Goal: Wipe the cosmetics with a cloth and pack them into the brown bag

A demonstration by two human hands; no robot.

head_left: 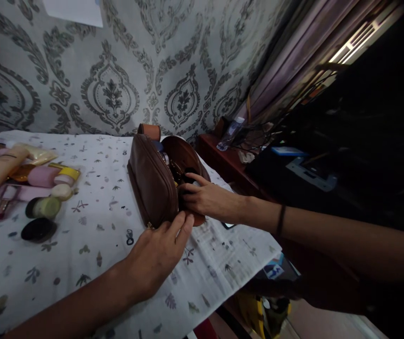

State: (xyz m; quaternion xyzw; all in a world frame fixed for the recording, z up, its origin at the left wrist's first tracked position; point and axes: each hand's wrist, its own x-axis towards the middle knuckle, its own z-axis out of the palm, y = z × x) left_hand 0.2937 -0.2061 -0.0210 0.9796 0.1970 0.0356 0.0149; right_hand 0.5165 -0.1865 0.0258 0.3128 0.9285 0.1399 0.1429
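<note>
On cloth [97,202], the bag [154,181] is angled far-left to near-right, mouth rightward; left hand [159,252] touching, right hand [210,200] inside, grips unclear.

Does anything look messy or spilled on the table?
I see no spill. The pile of tubes and bottles on the left looks messy because things lie jumbled and overlapping. The brown bag is open, with the right hand at its opening.
</note>
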